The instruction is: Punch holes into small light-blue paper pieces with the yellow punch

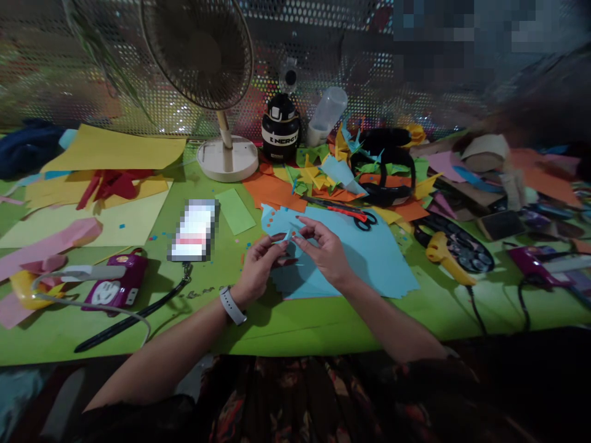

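My left hand (261, 266) and my right hand (323, 249) meet over a stack of light blue paper sheets (369, 258) on the green table (295, 320). Both pinch a tiny folded light blue paper piece (287, 237) between their fingertips. The left wrist wears a white band (232, 305). Just beyond the hands lie red-handled scissors (351, 212) on the blue and orange paper (277, 191). A heap of small folded paper shapes (323, 172) in yellow, green and blue sits farther back.
A desk fan (203, 67) stands at the back, beside a black jar (280, 132) and a clear cup (327, 114). A phone (194, 229) lies to the left, with a purple power strip (115, 286). A yellow glue gun (443, 255), black headphones (383, 172) and tape rolls lie to the right.
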A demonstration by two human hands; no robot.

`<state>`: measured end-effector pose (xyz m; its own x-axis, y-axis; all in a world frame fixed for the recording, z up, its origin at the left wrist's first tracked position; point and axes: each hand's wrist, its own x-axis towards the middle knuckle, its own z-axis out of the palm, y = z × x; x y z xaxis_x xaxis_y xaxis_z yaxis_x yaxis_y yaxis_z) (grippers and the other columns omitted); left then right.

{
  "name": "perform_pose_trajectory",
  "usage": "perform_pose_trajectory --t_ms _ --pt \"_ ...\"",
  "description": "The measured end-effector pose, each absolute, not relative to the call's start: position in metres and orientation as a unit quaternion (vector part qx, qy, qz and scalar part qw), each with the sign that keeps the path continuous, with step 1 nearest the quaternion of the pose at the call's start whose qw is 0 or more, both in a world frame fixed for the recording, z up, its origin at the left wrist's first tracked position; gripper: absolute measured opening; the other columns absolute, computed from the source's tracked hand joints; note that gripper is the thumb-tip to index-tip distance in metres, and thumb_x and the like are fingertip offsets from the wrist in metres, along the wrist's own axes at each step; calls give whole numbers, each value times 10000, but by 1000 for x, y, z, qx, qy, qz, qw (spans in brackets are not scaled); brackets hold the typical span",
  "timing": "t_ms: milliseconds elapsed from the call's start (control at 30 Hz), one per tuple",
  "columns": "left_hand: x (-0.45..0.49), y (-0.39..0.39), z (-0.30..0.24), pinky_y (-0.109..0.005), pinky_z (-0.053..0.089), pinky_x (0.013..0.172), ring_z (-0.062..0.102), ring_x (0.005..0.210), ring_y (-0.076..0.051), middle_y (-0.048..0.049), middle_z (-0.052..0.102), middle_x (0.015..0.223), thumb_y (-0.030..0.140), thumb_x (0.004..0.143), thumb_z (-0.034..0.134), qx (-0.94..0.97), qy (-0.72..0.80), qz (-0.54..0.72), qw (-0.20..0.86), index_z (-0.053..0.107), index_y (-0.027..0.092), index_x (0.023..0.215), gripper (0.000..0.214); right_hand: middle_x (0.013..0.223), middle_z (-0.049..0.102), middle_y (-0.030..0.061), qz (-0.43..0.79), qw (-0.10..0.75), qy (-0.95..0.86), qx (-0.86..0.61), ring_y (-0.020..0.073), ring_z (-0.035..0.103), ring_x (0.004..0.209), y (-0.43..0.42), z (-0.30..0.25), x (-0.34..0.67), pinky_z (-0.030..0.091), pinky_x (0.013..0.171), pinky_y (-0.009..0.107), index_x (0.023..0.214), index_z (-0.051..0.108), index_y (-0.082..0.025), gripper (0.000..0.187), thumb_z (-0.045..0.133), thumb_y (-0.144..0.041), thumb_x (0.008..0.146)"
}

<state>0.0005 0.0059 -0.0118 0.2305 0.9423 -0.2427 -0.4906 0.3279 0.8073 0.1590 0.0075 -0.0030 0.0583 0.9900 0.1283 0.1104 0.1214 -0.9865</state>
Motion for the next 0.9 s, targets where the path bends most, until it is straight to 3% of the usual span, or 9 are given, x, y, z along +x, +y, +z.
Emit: perform_pose_trajectory --t_ms 167,367,633,800,900 --pt "0 6 -8 -277 600 699 616 689 -103 9 671 797 376 694 822 318 375 500 713 738 179 923 313 949 623 21 477 518 -509 -496 159 578 923 6 0 160 470 890 327 1230 630 -229 504 733 -417 774" --pt "2 5 -6 -271 596 701 631 724 -113 -7 686 858 388 689 826 326 373 501 710 734 186 917 318 977 600 17 490 521 -501 -487 154 556 973 6 -2 158 443 937 326 1240 631 -232 533 768 -341 736" --pt "-2 11 -11 -290 573 723 690 787 -162 -47 731 874 400 768 733 285 411 500 707 705 178 990 315 883 600 -21 562 549 -411 -463 116 570 844 14 3 166 486 790 262 1138 682 -245 546 844 -287 618" --pt "-6 15 -11 -227 493 561 671 644 -144 -66 733 755 472 838 615 320 428 454 713 673 160 896 323 905 617 -14 562 556 -405 -459 115 578 854 17 4 173 491 797 266 1140 678 -246 539 832 -265 625" --pt "-6 12 -8 -204 462 527 649 598 -124 -50 719 714 487 798 682 357 408 413 731 674 155 853 337 908 623 -10 572 541 -414 -456 118 588 858 16 6 173 493 815 280 1161 670 -241 549 824 -263 635"
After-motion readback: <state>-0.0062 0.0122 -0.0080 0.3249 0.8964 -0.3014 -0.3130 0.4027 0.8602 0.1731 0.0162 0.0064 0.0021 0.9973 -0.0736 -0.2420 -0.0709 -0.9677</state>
